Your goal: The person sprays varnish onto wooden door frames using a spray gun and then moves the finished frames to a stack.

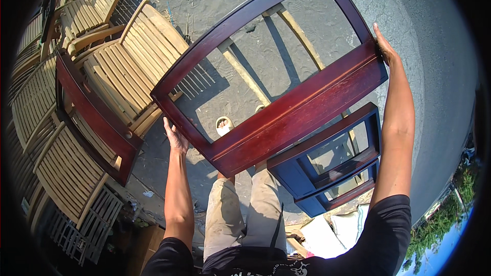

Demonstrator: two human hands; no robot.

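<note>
Both my hands hold a large, dark red wooden frame [286, 128] tilted in front of me. It has a curved top rail, a wide board along its lower side and an opening through which the ground shows. My left hand [177, 138] is closed around its left edge, its fingers partly hidden behind the wood. My right hand [386, 51] grips the right end, palm against the edge and one finger stretched along it; the other fingers are hidden. Below it, near my legs, stand dark frames [291, 174] with rectangular openings.
Slatted wooden chairs [148, 46] crowd the left side. Against them leans another dark red frame [97, 107]. Two light wooden bars [245, 74] slant under the held frame. White sacks [327, 235] lie behind the dark frames, and a paved road [440, 71] runs along the right.
</note>
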